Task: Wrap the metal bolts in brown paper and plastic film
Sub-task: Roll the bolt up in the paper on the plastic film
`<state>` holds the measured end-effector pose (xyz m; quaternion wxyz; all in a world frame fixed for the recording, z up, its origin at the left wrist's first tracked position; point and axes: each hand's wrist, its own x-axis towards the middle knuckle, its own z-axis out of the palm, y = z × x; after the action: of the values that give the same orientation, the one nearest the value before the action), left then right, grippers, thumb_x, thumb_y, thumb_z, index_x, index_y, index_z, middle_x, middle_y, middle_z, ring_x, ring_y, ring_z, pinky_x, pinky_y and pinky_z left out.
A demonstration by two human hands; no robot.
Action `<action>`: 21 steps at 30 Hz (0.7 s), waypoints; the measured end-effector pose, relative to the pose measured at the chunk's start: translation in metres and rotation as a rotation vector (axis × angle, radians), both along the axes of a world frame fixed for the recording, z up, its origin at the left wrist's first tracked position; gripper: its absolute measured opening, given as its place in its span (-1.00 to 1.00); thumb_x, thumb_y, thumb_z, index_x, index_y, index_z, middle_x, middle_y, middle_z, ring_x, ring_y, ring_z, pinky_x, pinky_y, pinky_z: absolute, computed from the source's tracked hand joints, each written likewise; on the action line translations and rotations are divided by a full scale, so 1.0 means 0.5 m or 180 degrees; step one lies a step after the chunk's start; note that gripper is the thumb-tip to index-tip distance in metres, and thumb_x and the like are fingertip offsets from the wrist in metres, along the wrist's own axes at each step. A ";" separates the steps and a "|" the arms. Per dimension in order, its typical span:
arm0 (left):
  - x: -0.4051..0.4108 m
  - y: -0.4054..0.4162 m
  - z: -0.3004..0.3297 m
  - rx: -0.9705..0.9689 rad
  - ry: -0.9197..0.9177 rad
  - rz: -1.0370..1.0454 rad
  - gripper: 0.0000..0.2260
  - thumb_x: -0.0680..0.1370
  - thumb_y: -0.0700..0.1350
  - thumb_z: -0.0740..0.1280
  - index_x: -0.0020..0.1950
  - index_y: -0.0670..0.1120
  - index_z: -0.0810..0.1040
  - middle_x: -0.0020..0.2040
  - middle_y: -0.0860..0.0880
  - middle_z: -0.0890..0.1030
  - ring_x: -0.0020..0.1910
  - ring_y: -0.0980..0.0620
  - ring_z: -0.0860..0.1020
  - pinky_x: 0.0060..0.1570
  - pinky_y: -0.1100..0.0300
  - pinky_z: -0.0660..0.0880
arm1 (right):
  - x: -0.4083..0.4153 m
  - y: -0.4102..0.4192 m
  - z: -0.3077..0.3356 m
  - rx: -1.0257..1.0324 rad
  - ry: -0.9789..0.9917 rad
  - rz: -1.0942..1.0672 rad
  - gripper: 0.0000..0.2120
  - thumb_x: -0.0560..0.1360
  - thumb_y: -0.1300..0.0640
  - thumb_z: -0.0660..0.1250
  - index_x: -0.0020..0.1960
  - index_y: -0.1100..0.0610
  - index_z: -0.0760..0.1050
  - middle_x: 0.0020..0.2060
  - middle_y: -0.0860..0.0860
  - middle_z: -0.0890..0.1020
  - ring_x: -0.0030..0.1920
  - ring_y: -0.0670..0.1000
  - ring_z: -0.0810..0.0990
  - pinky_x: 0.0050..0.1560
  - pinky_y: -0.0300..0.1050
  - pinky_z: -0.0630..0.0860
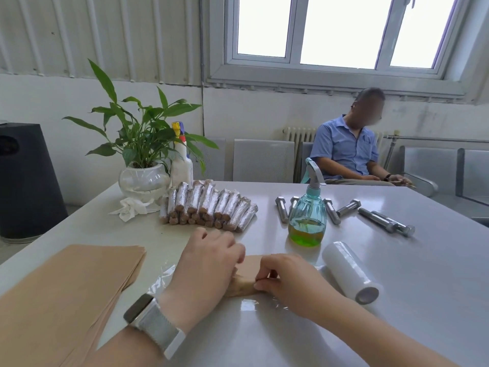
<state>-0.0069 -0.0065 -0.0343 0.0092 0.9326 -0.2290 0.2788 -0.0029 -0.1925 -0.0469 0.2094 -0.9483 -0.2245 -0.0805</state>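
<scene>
- Head view: the left hand (209, 263), with a grey-strapped watch (153, 321) on its wrist, lies over the left end of a brown-paper-wrapped bundle (247, 283) on the pale grey table (397, 327), fingers curled down over the paper.
- The right hand (288, 280) pinches the bundle's right end between thumb and fingertips.
- The bundle sits at the table's 6 o'clock, resting on a sheet of clear plastic film (164, 279) that shows as crinkled edges on both sides of the hands.
- A stack of flat brown paper sheets (68, 287) lies at 8 o'clock.
- A white roll of plastic film (349, 271) lies on its side at 4 o'clock, near the right hand.
- A pile of finished film-wrapped rolls (209, 206) sits at 12 o'clock, well apart from the hands.
- A teal spray bottle with green liquid (308, 215) stands at 1 o'clock, bare metal bolts (386, 221) scattered behind and beside it toward 2 o'clock.
- A potted green plant in a glass bowl (144, 178), a white spray bottle (182, 160) and a crumpled tissue (131, 207) sit at 11 o'clock.
- A person in a blue shirt (346, 149) sits beyond the table.
</scene>
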 end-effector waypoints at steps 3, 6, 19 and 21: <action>-0.013 0.015 -0.017 0.0311 -0.0335 -0.0434 -0.75 0.46 0.02 0.19 -0.35 0.08 0.59 -0.37 0.12 0.56 -0.33 0.06 0.54 -0.13 0.12 0.26 | 0.006 0.000 0.005 -0.0047 0.0048 0.0040 -0.95 0.49 0.01 0.40 -0.10 -0.02 0.58 -0.36 -0.26 0.42 -0.14 -0.09 0.45 -0.11 -0.12 0.42; -0.016 0.029 -0.020 0.0406 -0.0173 -0.0438 -0.75 0.45 0.06 0.22 -0.36 0.09 0.62 -0.41 0.16 0.58 -0.35 0.11 0.55 -0.13 0.13 0.25 | 0.016 0.000 0.011 -0.0116 0.0206 0.0106 -0.95 0.49 0.05 0.41 -0.13 -0.01 0.57 -0.34 -0.23 0.45 -0.18 -0.12 0.44 -0.10 -0.12 0.46; 0.022 0.040 -0.035 -0.0761 0.1014 -0.0412 -0.92 0.51 0.10 0.37 -0.06 0.14 0.61 -0.26 0.34 0.51 -0.14 0.37 0.41 0.08 0.46 0.13 | 0.034 -0.012 0.021 -0.0617 0.0625 0.0282 -0.77 0.58 -0.08 0.28 0.17 -0.01 0.52 0.12 -0.04 0.52 0.12 -0.04 0.47 0.02 -0.27 0.29; 0.025 0.043 -0.034 -0.0939 0.1249 -0.0367 -0.96 0.50 0.11 0.39 -0.13 0.19 0.59 -0.22 0.34 0.54 -0.04 0.30 0.44 0.09 0.40 0.22 | 0.034 -0.016 0.020 -0.0714 0.0748 0.0203 -0.74 0.59 -0.14 0.25 0.16 0.00 0.48 0.13 -0.03 0.50 0.16 -0.04 0.45 0.04 -0.25 0.28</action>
<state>0.0055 0.0149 -0.0513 0.2053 0.9428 -0.2325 0.1219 0.0142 -0.2005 -0.0371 0.1295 -0.9610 -0.2360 0.0632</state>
